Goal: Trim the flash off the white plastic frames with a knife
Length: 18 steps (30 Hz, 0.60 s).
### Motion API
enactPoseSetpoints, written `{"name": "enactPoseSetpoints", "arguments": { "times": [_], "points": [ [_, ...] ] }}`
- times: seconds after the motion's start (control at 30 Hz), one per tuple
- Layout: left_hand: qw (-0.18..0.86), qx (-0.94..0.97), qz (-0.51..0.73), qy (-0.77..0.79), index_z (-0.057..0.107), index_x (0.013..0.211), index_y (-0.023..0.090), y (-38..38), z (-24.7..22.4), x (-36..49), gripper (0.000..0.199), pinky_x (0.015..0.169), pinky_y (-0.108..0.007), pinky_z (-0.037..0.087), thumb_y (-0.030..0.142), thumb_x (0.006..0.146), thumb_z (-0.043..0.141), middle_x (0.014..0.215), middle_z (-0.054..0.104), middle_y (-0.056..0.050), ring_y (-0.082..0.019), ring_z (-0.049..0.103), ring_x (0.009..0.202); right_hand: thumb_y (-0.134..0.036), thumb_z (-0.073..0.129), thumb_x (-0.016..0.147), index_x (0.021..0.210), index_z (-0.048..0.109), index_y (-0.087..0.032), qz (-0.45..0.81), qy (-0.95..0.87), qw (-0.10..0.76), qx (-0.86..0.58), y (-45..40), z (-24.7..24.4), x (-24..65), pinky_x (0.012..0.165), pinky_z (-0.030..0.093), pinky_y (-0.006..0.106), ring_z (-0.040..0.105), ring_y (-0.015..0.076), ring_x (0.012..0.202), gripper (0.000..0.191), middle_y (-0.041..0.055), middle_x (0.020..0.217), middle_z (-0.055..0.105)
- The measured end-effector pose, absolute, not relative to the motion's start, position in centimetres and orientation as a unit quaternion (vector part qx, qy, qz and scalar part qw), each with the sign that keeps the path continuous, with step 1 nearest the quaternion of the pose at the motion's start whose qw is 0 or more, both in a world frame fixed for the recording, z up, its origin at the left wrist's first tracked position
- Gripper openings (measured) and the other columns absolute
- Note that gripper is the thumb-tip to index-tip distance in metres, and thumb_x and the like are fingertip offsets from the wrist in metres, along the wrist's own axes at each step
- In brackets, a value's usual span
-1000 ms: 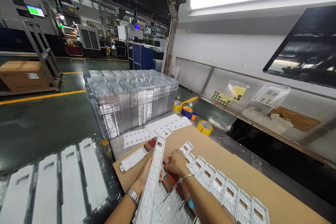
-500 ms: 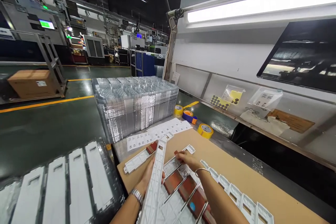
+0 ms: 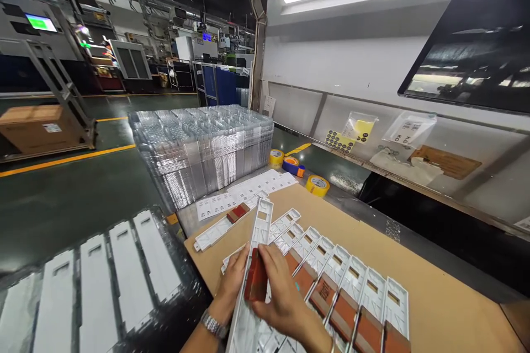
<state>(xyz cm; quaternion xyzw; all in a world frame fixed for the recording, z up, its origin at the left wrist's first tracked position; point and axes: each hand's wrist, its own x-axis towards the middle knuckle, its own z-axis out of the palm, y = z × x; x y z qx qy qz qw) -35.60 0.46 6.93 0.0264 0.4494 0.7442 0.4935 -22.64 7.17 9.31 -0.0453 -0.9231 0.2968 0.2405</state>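
Note:
My left hand (image 3: 232,282) grips a long white ribbed plastic panel (image 3: 262,223) by its edge, tilted up above the bench. The panel has a rectangular opening near its far end. Closed around a reddish-brown block (image 3: 257,277), my right hand (image 3: 282,293) holds it against the panel's face. More white panels (image 3: 356,266) lie side by side under and beyond my hands, with similar reddish-brown blocks (image 3: 346,311) on them. Another panel (image 3: 213,233) rests at the left, a smaller red block (image 3: 238,212) on its far end.
Cardboard (image 3: 430,287) covers the bench. Label sheets (image 3: 244,192) and tape rolls (image 3: 317,185) lie at its far side, beside a tall stack of clear plastic trays (image 3: 207,160). At the left, a tray (image 3: 182,265) holds several white panels. A lamp and a screen (image 3: 467,55) are above.
My right hand has come back from the far ends of the lying panels and now holds a reddish-brown block on the panel in my left hand. The view has shifted slightly.

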Motion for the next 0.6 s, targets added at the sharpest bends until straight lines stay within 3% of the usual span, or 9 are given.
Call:
{"name": "enactPoseSetpoints", "arguments": {
  "times": [0.13, 0.3, 0.4, 0.47, 0.53, 0.6],
  "points": [
    [0.445, 0.077, 0.758, 0.471, 0.065, 0.073, 0.014, -0.9, 8.0, -33.6, 0.035, 0.06, -0.022, 0.045, 0.049, 0.072, 0.068, 0.059, 0.062, 0.001, -0.013, 0.058, 0.06, -0.01, 0.055, 0.065, 0.145, 0.008, -0.013, 0.239, -0.937, 0.253, -0.039, 6.2, 8.9, -22.5, 0.105, 0.03, 0.054, 0.026, 0.0327, 0.132, 0.093, 0.019, 0.143, 0.03],
    [0.475, 0.175, 0.749, 0.428, 0.06, 0.111, 0.018, -3.0, 9.3, -32.6, 0.046, 0.088, -0.032, 0.045, 0.035, 0.07, 0.072, 0.107, 0.066, -0.008, -0.023, 0.061, 0.098, -0.007, 0.052, 0.068, 0.146, 0.011, -0.015, 0.263, -0.928, 0.26, -0.039, 5.6, 10.1, -21.4, 0.106, 0.031, 0.051, 0.028, 0.0306, 0.133, 0.089, 0.0172, 0.142, 0.032],
    [0.483, 0.243, 0.723, 0.43, 0.053, 0.123, 0.02, -4.2, 10.0, -32.3, 0.048, 0.099, -0.037, 0.039, 0.033, 0.078, 0.065, 0.123, 0.059, -0.01, -0.026, 0.052, 0.116, -0.022, 0.057, 0.077, 0.146, 0.02, -0.02, 0.364, -0.894, 0.256, -0.056, 5.7, 11.0, -20.9, 0.107, 0.027, 0.05, 0.02, 0.0307, 0.137, 0.077, 0.0127, 0.148, 0.024],
    [0.479, 0.297, 0.697, 0.443, 0.049, 0.128, 0.021, -4.8, 10.5, -31.9, 0.046, 0.103, -0.04, 0.034, 0.031, 0.084, 0.058, 0.13, 0.054, -0.01, -0.027, 0.046, 0.123, -0.034, 0.049, 0.087, 0.144, 0.024, -0.021, 0.436, -0.835, 0.302, -0.147, 5.6, 11.4, -21.3, 0.106, 0.029, 0.048, 0.021, 0.0291, 0.137, 0.064, 0.0126, 0.148, 0.026],
    [0.469, 0.343, 0.68, 0.447, 0.044, 0.132, 0.021, -5.3, 10.9, -31.2, 0.048, 0.107, -0.041, 0.03, 0.03, 0.086, 0.054, 0.134, 0.05, -0.01, -0.027, 0.041, 0.127, -0.04, 0.039, 0.093, 0.14, 0.03, -0.02, 0.488, -0.76, 0.353, -0.246, 5.4, 11.8, -22.4, 0.101, 0.037, 0.042, 0.038, 0.0253, 0.129, 0.052, 0.0134, 0.137, 0.043],
    [0.464, 0.361, 0.678, 0.44, 0.038, 0.136, 0.021, -5.6, 11.0, -30.4, 0.052, 0.108, -0.042, 0.029, 0.03, 0.087, 0.052, 0.137, 0.047, -0.01, -0.027, 0.039, 0.129, -0.045, 0.037, 0.094, 0.128, 0.043, -0.019, 0.522, -0.71, 0.37, -0.293, 4.8, 12.3, -23.5, 0.084, 0.047, 0.033, 0.06, 0.021, 0.101, 0.043, 0.0094, 0.11, 0.063]
  ]
}}
